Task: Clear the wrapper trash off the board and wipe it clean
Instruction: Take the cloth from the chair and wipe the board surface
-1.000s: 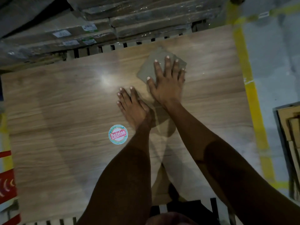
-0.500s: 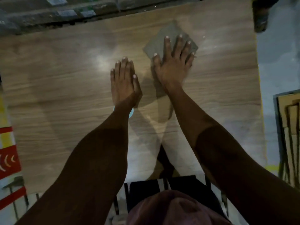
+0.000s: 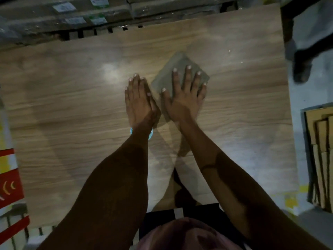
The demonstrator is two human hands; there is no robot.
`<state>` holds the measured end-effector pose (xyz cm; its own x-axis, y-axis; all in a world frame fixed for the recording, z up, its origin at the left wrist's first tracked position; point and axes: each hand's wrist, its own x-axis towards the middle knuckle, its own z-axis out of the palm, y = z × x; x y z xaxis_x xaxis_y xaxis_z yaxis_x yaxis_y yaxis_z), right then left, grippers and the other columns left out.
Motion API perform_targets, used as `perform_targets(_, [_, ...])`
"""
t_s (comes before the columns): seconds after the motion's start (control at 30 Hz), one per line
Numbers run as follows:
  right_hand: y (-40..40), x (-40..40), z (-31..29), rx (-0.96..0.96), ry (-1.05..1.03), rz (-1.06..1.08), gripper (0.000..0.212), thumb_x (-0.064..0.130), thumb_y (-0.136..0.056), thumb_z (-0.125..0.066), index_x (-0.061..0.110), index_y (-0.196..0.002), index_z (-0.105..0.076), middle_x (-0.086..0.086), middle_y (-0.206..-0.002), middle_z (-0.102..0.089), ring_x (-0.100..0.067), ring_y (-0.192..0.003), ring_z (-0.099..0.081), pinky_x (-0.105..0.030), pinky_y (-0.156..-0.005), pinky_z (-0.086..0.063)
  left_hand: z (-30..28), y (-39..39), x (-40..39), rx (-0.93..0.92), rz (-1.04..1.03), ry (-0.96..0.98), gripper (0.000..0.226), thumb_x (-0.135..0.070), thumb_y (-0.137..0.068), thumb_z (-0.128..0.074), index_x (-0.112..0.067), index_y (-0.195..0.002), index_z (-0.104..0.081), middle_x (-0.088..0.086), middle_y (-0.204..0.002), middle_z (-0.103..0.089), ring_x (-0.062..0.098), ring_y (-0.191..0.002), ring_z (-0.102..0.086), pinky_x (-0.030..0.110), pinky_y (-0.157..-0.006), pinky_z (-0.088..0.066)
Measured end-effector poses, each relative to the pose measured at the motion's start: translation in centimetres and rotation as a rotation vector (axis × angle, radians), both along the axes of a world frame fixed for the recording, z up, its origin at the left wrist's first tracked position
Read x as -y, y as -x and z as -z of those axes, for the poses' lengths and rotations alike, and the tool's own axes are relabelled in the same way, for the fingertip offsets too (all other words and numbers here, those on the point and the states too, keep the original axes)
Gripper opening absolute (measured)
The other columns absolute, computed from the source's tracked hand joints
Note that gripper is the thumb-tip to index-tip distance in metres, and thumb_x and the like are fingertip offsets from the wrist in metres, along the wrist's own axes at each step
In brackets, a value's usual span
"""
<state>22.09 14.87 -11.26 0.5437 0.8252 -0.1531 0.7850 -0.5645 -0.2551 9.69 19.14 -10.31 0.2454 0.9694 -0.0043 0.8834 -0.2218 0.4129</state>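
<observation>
A large wood-grain board fills the view. My right hand lies flat with fingers spread on a folded grey cloth, pressing it onto the board right of centre. My left hand rests flat on the bare board just left of the cloth, fingers together, holding nothing. A round teal sticker on the board is mostly hidden under my left wrist; only its edges show. No wrapper trash is visible on the board.
Wrapped stacked boards lie along the far edge. Another person's dark shoe stands on the grey floor at the upper right. Cardboard pieces sit at the right. A red sign is at the left.
The right hand and cloth slid back slightly toward me after pushing away. The left hand turned fingers-forward and moved over the sticker, which was fully visible a second ago.
</observation>
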Motion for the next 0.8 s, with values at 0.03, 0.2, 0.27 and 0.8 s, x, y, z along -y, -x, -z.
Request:
perform_targets(0.03, [0.0, 0.7, 0.1, 0.023, -0.012, -0.091, 0.071, 0.066, -0.101, -0.029, 0.036, -0.164, -0.018, -0.008, -0.174, -0.011, -0.041, -0.159, -0.007, -0.059, -0.126, -0.007, 0.1, 0.0, 0.0, -0.004, 0.003, 0.000, 0.058, -0.016, -0.099, -0.042, -0.006, -0.156, -0.037, 0.011, -0.167, -0.029, 0.028, -0.157, -0.020, 0.048, -0.128, -0.015])
perform_targets(0.2, [-2.5, 2.1, 0.3, 0.050, -0.006, 0.097, 0.071, 0.067, -0.100, -0.030, 0.038, -0.164, -0.019, -0.007, -0.174, -0.011, -0.040, -0.159, -0.008, -0.062, -0.125, -0.010, 0.3, 0.1, -0.1, -0.042, 0.012, 0.001, 0.061, -0.016, -0.098, -0.043, -0.008, -0.157, -0.034, 0.010, -0.168, -0.026, 0.027, -0.157, -0.018, 0.046, -0.129, -0.013])
perform_targets(0.27, [-2.2, 2.1, 0.1, 0.014, 0.003, 0.201, 0.071, 0.066, -0.101, -0.030, 0.037, -0.164, -0.018, -0.007, -0.174, -0.009, -0.040, -0.160, -0.005, -0.064, -0.124, -0.009, 0.3, 0.1, -0.1, -0.062, 0.021, 0.006, 0.060, -0.017, -0.099, -0.043, -0.008, -0.158, -0.034, 0.010, -0.169, -0.025, 0.027, -0.158, -0.017, 0.046, -0.129, -0.013])
perform_targets(0.8, [2.2, 9.2, -0.6, -0.008, 0.083, 0.142, 0.073, 0.063, -0.102, -0.031, 0.035, -0.165, -0.009, -0.009, -0.175, 0.000, -0.041, -0.160, 0.001, -0.065, -0.125, -0.006, 0.7, 0.4, 0.3, 0.052, 0.022, -0.074, 0.052, -0.012, -0.102, -0.044, -0.007, -0.154, -0.041, 0.012, -0.167, -0.031, 0.028, -0.157, -0.020, 0.046, -0.129, -0.013])
